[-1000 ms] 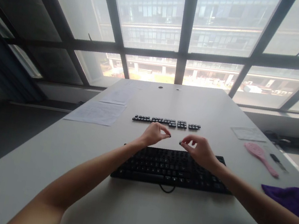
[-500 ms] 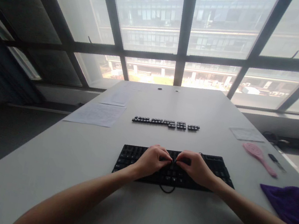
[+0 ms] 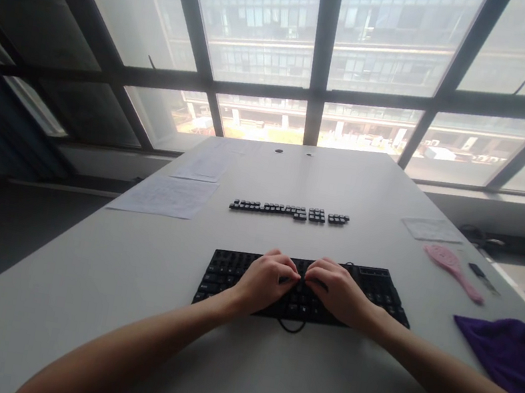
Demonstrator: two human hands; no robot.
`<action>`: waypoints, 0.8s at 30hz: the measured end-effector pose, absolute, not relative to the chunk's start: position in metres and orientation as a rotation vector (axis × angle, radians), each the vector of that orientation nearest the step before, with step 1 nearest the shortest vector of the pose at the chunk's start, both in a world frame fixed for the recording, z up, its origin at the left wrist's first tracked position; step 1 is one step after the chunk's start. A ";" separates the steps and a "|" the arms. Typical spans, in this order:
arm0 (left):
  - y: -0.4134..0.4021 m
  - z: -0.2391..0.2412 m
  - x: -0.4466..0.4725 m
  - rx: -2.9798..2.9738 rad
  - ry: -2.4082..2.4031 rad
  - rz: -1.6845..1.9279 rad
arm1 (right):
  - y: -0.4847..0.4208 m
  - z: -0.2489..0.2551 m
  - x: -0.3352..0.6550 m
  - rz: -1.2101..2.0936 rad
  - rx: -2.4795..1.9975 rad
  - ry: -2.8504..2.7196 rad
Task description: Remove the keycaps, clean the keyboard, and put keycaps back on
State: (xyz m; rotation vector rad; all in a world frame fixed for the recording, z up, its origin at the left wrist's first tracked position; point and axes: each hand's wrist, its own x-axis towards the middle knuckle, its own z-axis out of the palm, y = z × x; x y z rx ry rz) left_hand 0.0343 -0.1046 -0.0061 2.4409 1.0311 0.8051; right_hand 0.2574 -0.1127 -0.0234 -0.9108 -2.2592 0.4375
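Note:
A black keyboard (image 3: 228, 278) lies on the white table, with a loop of its cable showing at the front edge. Over its middle, my left hand (image 3: 269, 280) has its thumb and fingers pinched together at the keys. Close beside it, almost touching, my right hand (image 3: 335, 289) is bent in a pinch as well, at the same spot. Whatever is between the fingertips is too small and dark to make out. Beyond the keyboard, several loose black keycaps (image 3: 268, 208) lie in rows and small groups.
Paper sheets (image 3: 165, 196) lie at the left edge. To the right are a clear plastic bag (image 3: 432, 229), a pink hairbrush (image 3: 452, 271), a small dark-handled tool (image 3: 482, 276) and a purple cloth (image 3: 509, 355). The white table (image 3: 124, 348) reaches to tall windows.
My hands stay at the middle of the keyboard; the right hand has shifted slightly left and its fingers have moved a little. The whole view has shifted slightly.

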 end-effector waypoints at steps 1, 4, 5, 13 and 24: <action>-0.105 -0.007 0.034 2.466 1.032 0.800 | -0.113 -0.023 0.257 0.419 -0.887 -2.275; -0.106 -0.007 0.035 2.528 1.022 0.790 | -0.113 -0.020 0.258 0.382 -0.827 -2.323; -0.106 -0.008 0.035 2.543 1.011 0.789 | -0.113 -0.018 0.258 0.372 -0.817 -2.333; -0.107 -0.010 0.034 2.599 0.967 0.829 | -0.111 -0.014 0.257 0.315 -0.779 -2.437; -0.108 -0.009 0.036 2.617 0.941 0.795 | -0.117 -0.021 0.249 0.397 -0.874 -2.292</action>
